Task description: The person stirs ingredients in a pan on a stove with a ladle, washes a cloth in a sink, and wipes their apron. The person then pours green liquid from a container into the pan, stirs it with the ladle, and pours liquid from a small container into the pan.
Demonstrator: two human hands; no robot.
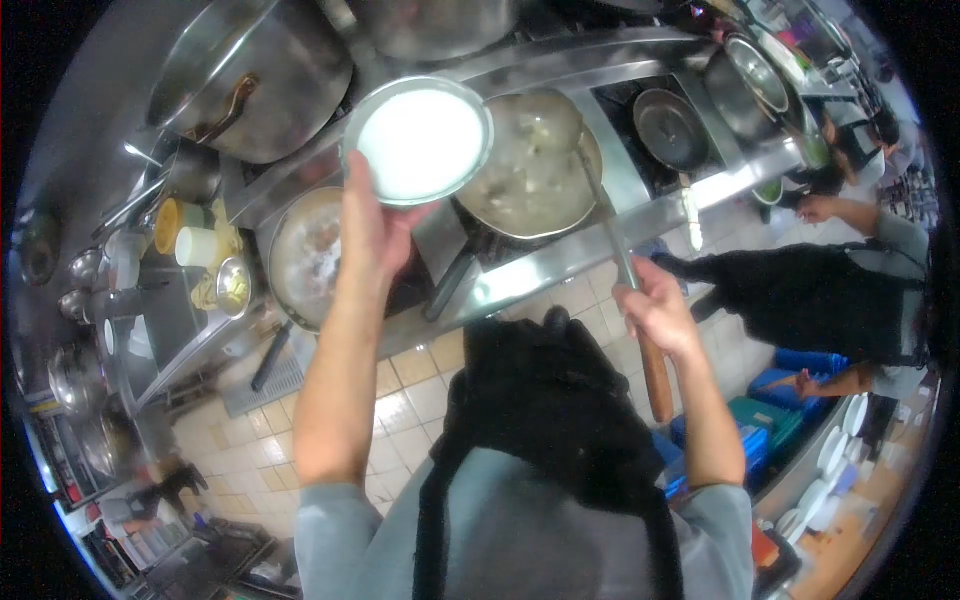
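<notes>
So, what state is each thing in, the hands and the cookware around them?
Bowl: raised, holding something white
Left hand: gripping the bowl
Long-handled utensil: held, reaching over the middle pan
Right hand: closed around the utensil
Middle pan: on the stove, food inside
Left pan: food inside
Dark frying pan: no food visible
Large pot: contents hidden

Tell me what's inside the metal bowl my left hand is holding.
The metal bowl has white contents, liquid or powder I can't tell; they cover its bottom, so that's hidden.
</notes>
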